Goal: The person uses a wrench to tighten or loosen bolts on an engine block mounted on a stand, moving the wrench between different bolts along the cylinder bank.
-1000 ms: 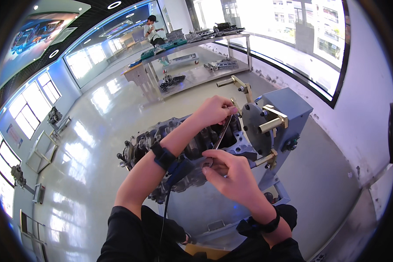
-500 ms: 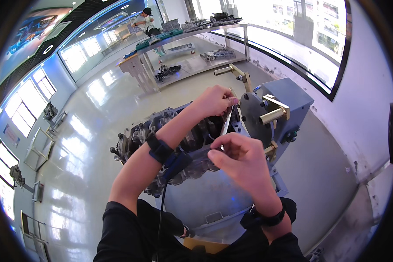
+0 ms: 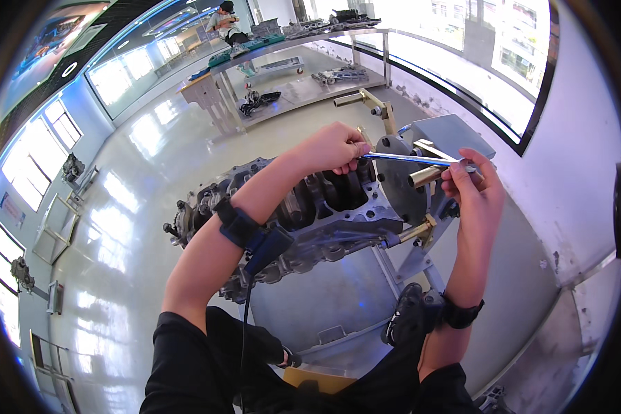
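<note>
A bare engine block [image 3: 303, 214] sits bolted to a grey engine stand [image 3: 421, 172] on the shiny floor [image 3: 131, 207], with a long metal worktop [image 3: 303, 45] and another person [image 3: 226, 21] far off by the windows. Over the block's rear end a slim chrome wrench [image 3: 407, 159] lies level, held at both ends. The left hand [image 3: 331, 146] has a closed grip around its left end, and the right hand [image 3: 472, 181] has its fingers curled tight about the right end, just beside a brass-coloured stand handle [image 3: 428, 176].

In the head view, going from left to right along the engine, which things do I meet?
Wrist strap on the left forearm → engine block → left hand → shiny wrench → right hand.
</note>
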Demonstrator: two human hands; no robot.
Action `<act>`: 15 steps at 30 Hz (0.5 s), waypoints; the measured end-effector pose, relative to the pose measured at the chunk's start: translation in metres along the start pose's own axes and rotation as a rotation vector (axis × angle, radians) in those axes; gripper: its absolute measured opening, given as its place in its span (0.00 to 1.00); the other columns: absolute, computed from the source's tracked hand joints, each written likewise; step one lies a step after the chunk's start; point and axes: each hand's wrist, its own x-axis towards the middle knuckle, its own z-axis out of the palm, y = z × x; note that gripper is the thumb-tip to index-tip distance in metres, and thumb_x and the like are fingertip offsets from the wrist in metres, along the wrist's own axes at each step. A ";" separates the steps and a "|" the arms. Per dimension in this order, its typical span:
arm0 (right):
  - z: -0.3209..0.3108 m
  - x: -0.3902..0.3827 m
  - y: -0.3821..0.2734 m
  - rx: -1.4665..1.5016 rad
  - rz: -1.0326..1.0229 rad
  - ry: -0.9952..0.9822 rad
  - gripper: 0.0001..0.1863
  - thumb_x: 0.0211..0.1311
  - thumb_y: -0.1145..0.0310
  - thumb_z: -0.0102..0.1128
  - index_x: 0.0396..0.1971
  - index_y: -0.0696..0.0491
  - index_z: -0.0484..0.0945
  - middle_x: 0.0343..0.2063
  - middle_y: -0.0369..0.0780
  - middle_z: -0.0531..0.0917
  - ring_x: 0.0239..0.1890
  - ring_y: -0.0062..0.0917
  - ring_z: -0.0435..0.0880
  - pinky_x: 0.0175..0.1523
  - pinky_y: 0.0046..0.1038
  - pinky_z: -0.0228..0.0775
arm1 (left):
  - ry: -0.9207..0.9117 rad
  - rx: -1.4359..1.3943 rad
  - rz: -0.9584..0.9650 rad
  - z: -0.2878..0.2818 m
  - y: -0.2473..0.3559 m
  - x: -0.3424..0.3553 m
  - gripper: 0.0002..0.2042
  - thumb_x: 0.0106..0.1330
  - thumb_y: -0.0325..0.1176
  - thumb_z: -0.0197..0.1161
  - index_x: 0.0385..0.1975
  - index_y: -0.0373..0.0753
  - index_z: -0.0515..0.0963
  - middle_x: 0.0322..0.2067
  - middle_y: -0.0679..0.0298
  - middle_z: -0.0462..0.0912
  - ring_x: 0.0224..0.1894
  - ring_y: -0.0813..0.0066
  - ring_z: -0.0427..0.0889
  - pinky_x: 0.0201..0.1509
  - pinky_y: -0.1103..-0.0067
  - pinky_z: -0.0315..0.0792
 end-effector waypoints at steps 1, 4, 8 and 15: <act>0.001 0.002 0.002 0.023 0.006 0.037 0.13 0.61 0.76 0.61 0.46 0.59 0.77 0.22 0.40 0.82 0.22 0.17 0.79 0.28 0.18 0.67 | -0.022 0.003 -0.016 -0.001 0.001 -0.001 0.13 0.72 0.39 0.54 0.35 0.35 0.80 0.22 0.65 0.79 0.22 0.79 0.78 0.27 0.81 0.72; -0.001 0.005 0.002 0.037 0.035 0.042 0.14 0.61 0.75 0.60 0.47 0.58 0.77 0.22 0.40 0.82 0.21 0.17 0.78 0.26 0.19 0.65 | -0.045 -0.005 -0.039 -0.001 0.002 -0.003 0.13 0.72 0.39 0.54 0.36 0.36 0.80 0.23 0.66 0.80 0.23 0.80 0.77 0.27 0.81 0.71; -0.003 0.006 0.002 0.043 0.047 0.057 0.14 0.61 0.74 0.61 0.47 0.59 0.77 0.22 0.40 0.82 0.20 0.18 0.78 0.24 0.19 0.64 | -0.068 -0.013 -0.054 0.001 0.004 -0.003 0.13 0.72 0.39 0.54 0.34 0.37 0.79 0.24 0.66 0.80 0.23 0.81 0.75 0.28 0.82 0.69; -0.002 0.007 0.000 0.331 0.190 -0.126 0.14 0.65 0.68 0.55 0.44 0.63 0.75 0.24 0.47 0.83 0.22 0.27 0.83 0.25 0.20 0.69 | -0.078 -0.019 -0.041 -0.002 -0.006 0.001 0.13 0.72 0.38 0.53 0.39 0.34 0.79 0.23 0.67 0.80 0.20 0.84 0.74 0.24 0.83 0.70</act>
